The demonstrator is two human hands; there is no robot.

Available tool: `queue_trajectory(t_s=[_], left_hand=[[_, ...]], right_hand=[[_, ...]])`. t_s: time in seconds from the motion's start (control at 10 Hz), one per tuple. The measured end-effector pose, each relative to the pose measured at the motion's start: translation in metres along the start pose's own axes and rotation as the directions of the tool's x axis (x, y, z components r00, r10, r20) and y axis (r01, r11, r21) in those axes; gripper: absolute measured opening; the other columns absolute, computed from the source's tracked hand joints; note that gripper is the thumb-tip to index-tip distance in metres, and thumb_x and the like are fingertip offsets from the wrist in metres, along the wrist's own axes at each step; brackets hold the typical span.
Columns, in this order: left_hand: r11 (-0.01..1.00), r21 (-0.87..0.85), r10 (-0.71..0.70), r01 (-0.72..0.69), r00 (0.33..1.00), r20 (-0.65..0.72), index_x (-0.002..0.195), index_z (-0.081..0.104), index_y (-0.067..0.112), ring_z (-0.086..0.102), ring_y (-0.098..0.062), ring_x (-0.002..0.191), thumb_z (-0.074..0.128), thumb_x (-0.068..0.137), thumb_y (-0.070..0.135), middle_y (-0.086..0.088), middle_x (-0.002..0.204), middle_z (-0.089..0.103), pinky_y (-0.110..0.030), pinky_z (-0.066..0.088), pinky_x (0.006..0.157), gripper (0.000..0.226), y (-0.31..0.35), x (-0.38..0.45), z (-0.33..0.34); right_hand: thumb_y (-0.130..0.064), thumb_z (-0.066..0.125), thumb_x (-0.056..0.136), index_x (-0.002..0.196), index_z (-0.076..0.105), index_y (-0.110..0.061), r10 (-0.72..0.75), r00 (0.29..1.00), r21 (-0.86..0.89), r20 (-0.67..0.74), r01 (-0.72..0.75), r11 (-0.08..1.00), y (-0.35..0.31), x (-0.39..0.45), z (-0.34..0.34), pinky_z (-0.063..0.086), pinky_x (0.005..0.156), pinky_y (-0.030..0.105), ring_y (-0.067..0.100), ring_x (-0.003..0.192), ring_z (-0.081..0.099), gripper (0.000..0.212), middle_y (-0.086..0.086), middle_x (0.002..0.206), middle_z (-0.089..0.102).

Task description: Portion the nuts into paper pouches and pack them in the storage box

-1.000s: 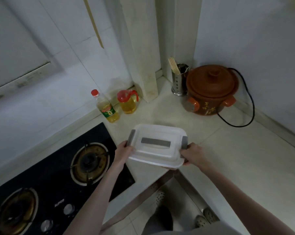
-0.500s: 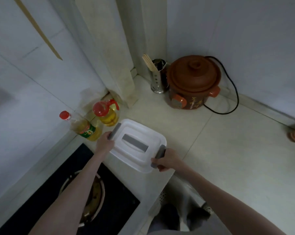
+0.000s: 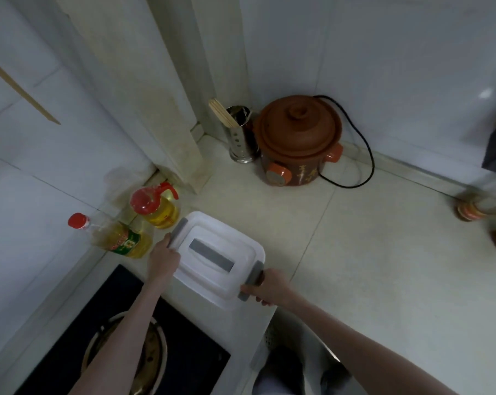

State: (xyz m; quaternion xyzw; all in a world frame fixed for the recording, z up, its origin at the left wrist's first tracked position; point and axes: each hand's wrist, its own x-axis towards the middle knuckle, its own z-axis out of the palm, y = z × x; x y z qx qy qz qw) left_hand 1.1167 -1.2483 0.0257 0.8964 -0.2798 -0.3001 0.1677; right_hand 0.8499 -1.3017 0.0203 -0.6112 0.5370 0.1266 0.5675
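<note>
We grip the storage box [image 3: 218, 259] at both grey end clips, left hand [image 3: 162, 259] and right hand [image 3: 271, 286], lower centre of frame. Swinging left could topple the oil bottles [image 3: 121, 239].

The storage box [image 3: 221, 258] looks smooth white plastic, the utensil holder [image 3: 240, 138] shiny metal, the pot [image 3: 296, 139] matt brown clay.

arms: both bare to the frame edge, no sleeves visible
left hand [image 3: 163, 259]: bare, no glove, no ring or watch visible
right hand [image 3: 271, 286]: bare, no glove, wrist bare
fingers [image 3: 262, 303]: bare, nails too small to tell
lower body: dark clothing at bottom edge, blurred
feet: pale perforated footwear [image 3: 271, 336], mostly hidden
</note>
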Motion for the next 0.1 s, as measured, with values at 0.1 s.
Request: queue_trajectory(t_s=[0.1], left_hand=[[0.993,0.114,0.009,-0.006,0.999,-0.032,0.154,0.022,0.024,0.018,-0.038,0.144,0.053,0.095,0.017,-0.01,0.161,0.016,-0.057,0.024,0.114,0.068,0.0192,-0.024,0.0023]], right_hand=[[-0.024,0.063,0.089,0.092,0.066,-0.002,-0.042,0.999,0.086,-0.011,0.043,0.995,0.0192,-0.0094,-0.0057,0.056,0.061,0.028,0.007,0.047,0.055,0.023,0.011,0.076,0.069]])
